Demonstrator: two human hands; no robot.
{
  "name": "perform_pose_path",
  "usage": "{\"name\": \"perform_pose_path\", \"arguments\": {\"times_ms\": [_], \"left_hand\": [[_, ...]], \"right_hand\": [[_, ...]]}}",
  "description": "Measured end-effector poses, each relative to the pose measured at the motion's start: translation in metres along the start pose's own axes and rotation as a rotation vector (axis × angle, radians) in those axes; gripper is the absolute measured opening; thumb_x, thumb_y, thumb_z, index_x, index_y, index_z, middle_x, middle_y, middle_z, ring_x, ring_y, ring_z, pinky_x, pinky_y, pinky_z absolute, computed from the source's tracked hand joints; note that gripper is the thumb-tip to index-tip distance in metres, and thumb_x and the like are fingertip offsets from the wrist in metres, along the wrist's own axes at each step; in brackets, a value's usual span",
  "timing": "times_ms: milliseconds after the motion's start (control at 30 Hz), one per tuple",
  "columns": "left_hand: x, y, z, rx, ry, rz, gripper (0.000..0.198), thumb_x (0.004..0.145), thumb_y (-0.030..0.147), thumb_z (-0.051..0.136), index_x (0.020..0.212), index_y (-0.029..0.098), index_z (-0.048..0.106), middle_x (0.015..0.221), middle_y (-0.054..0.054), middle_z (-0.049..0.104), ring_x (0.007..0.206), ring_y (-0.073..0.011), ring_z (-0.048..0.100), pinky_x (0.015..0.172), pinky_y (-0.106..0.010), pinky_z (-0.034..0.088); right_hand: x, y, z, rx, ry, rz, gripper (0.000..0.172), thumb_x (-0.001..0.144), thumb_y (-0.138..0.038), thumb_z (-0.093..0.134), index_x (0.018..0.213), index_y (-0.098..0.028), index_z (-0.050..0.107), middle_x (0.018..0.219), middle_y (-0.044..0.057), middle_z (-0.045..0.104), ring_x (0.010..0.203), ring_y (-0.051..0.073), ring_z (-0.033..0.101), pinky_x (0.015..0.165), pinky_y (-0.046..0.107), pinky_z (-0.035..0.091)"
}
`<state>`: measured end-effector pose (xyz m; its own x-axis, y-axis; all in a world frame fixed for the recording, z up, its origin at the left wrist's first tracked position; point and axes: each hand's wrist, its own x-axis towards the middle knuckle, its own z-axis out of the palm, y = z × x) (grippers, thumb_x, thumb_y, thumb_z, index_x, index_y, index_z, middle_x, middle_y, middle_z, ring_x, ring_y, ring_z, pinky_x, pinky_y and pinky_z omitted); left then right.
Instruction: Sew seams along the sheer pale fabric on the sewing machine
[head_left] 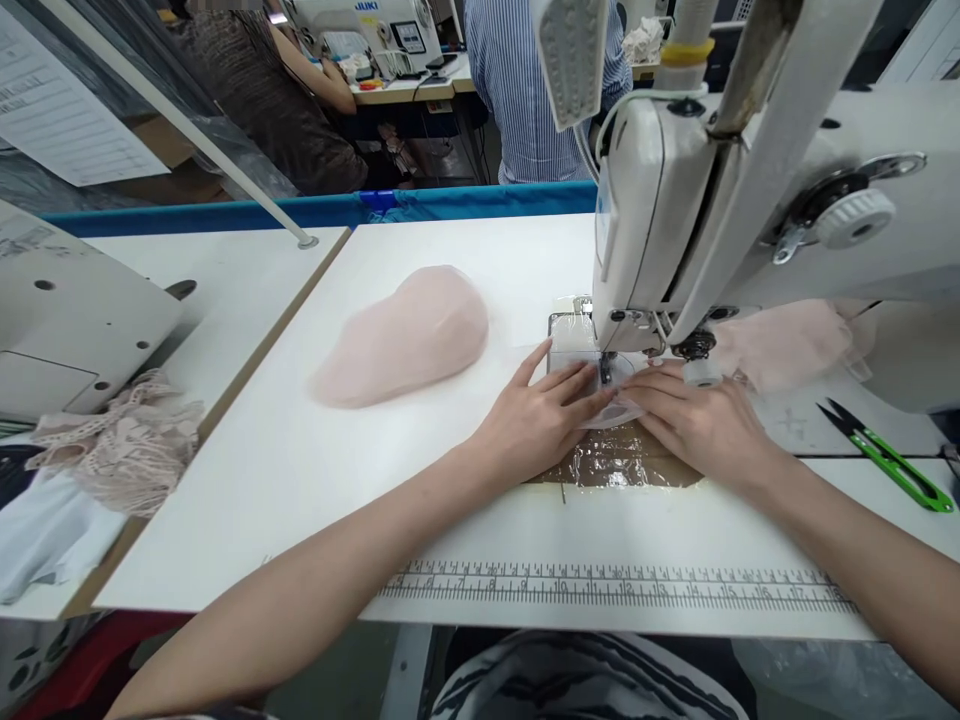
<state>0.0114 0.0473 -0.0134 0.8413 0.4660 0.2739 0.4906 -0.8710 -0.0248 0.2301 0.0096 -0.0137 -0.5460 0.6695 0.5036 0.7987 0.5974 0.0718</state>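
Beneath the presser foot [606, 370] of a white sewing machine [645, 220] lies a small, sheer, pale fabric piece [616, 412]. My left hand [544, 415] rests flat on its left side, thumb spread away and fingertips beside the foot. From the right, my right hand [701, 425] lies over the same fabric, fingers stretched toward the foot. Part of the fabric is hidden by the hands. Under it, brown sheeting covered in clear tape [622, 465] is stuck to the table. A pink, curved fabric piece [412, 335] lies to the left.
Green-handled thread snips [892, 460] lie at the right, near more pink fabric [795, 340]. A ruler strip [615, 588] runs along the front edge. Pink straps [135, 440] are heaped at the left by another machine [67, 310]. Two people sit beyond the blue cloth edge [480, 198].
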Motion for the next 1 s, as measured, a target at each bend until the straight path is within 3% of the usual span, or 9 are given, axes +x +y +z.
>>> {"name": "perform_pose_path", "arguments": {"times_ms": [167, 367, 567, 1000], "left_hand": [[0.000, 0.000, 0.001, 0.008, 0.030, -0.016, 0.034, 0.095, 0.025, 0.044, 0.128, 0.019, 0.054, 0.133, -0.012, 0.053, 0.125, -0.0236, 0.049, 0.112, -0.057, 0.021], [-0.008, 0.013, -0.004, 0.015, 0.123, 0.024, 0.027, 0.096, 0.021, 0.044, 0.117, 0.018, 0.062, 0.121, -0.005, 0.063, 0.116, -0.0178, 0.056, 0.111, -0.045, 0.030], [-0.010, 0.016, -0.003, -0.031, 0.133, -0.002, 0.027, 0.096, 0.019, 0.043, 0.116, 0.017, 0.062, 0.115, -0.004, 0.066, 0.112, -0.0159, 0.060, 0.112, -0.043, 0.029], [-0.008, 0.011, -0.003, -0.056, 0.118, -0.016, 0.028, 0.097, 0.020, 0.041, 0.115, 0.014, 0.062, 0.119, -0.007, 0.064, 0.114, -0.0177, 0.059, 0.111, -0.047, 0.031]], "right_hand": [[0.000, -0.004, 0.004, -0.018, -0.017, 0.105, 0.024, 0.093, -0.024, 0.048, 0.104, -0.017, 0.068, 0.088, 0.006, 0.072, 0.071, 0.018, 0.063, 0.054, 0.030, 0.045], [-0.002, -0.005, -0.003, 0.052, 0.010, -0.065, 0.022, 0.088, -0.011, 0.050, 0.095, -0.018, 0.070, 0.102, 0.003, 0.071, 0.077, 0.017, 0.065, 0.072, 0.034, 0.051], [-0.003, -0.005, -0.006, 0.069, 0.006, -0.073, 0.021, 0.090, -0.013, 0.051, 0.095, -0.021, 0.071, 0.101, 0.000, 0.072, 0.084, 0.017, 0.066, 0.083, 0.037, 0.051], [-0.002, -0.004, -0.003, 0.058, 0.003, -0.072, 0.020, 0.089, -0.013, 0.053, 0.096, -0.019, 0.071, 0.100, 0.000, 0.072, 0.082, 0.017, 0.067, 0.080, 0.036, 0.052]]}}
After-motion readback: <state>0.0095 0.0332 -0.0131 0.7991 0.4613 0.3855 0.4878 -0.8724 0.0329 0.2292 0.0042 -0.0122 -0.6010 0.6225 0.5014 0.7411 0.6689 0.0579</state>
